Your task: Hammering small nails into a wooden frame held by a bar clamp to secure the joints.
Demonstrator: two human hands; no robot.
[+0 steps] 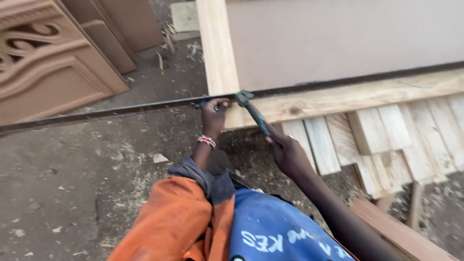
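My right hand (286, 153) grips the handle of a blue-green hammer (252, 111), whose head rests at the corner of a pale wooden frame (220, 53). My left hand (213, 116), with a beaded bracelet on its wrist, pinches something small and dark against a long dark metal strip (121, 109) beside the hammer head. What it pinches is too small to identify. The frame borders a grey-brown board (338, 38). An orange sleeve and a blue garment fill the bottom of the view.
Several short pale planks (386, 140) lie under the frame's lower rail on the right. A carved brown wooden panel (43, 58) stands at the top left. The ground (72, 183) is dirt with wood chips.
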